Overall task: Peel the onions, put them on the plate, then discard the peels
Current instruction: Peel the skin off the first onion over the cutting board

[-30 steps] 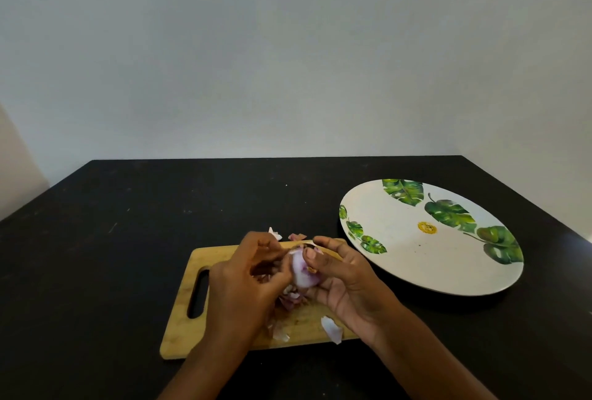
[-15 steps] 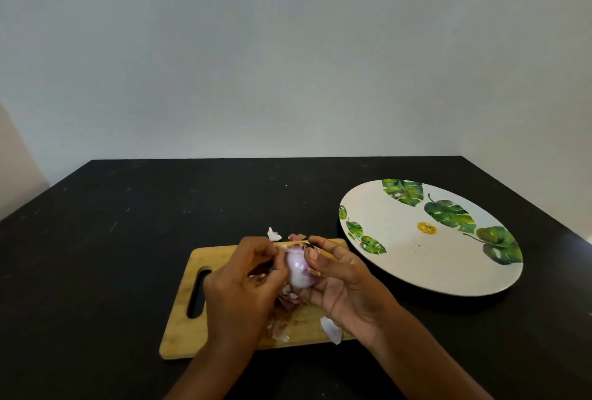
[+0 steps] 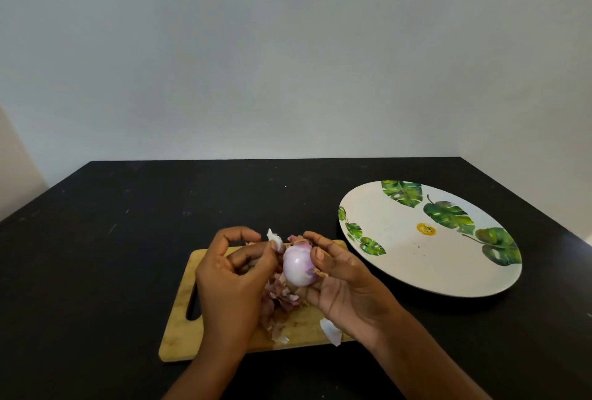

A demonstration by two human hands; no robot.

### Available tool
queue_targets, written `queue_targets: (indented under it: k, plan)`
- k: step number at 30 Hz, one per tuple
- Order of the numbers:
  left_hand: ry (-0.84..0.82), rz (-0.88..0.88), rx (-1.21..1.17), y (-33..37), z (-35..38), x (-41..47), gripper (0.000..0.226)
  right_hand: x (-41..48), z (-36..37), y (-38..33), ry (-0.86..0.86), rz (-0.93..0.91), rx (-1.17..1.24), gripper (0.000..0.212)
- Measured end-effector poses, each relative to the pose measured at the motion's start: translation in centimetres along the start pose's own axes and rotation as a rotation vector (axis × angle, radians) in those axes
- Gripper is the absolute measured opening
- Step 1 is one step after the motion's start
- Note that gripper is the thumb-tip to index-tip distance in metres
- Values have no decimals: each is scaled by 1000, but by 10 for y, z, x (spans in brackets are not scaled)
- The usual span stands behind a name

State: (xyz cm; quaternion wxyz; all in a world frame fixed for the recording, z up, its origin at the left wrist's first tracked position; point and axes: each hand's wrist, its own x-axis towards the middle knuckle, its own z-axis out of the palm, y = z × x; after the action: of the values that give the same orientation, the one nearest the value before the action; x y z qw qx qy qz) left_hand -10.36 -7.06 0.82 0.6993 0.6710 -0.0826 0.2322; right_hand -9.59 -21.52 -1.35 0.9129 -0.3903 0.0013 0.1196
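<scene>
Head view showed the onion held just above the board, clamped between the right hand's thumb and curled fingers. Mostly bare, it looked slick, firm and light, best gripped across its middle. At its 9 o'clock the left hand curled, thumb beside the onion; whether it pinched skin could not be told. Peels lay beneath. The plate sat at 3 o'clock, the way to it seemingly open.
</scene>
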Motion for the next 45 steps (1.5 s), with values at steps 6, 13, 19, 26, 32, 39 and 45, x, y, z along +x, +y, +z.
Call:
queue_targets:
  k: [6,13,19,26,32,39,45]
  plan:
    - [-35,219,325,-6,-5,3,22,0,-1,-1,1,-16,13,103]
    - [-57,205,310,-4,-3,0,40,0,0,-3,29,-15,36,105]
    - [-170,83,165,-3,-2,4,30,1,-3,-1,58,4,22,107]
    - [-209,10,102,-7,-4,8,28,2,-4,0,73,26,41,109]
    - [-225,100,130,-9,-4,7,38,1,-3,-1,58,50,32,105]
    - [-213,128,133,-15,-5,8,32,-1,1,0,39,53,41,100]
    - [-174,161,159,-11,-2,7,28,-2,1,0,21,61,39,102]
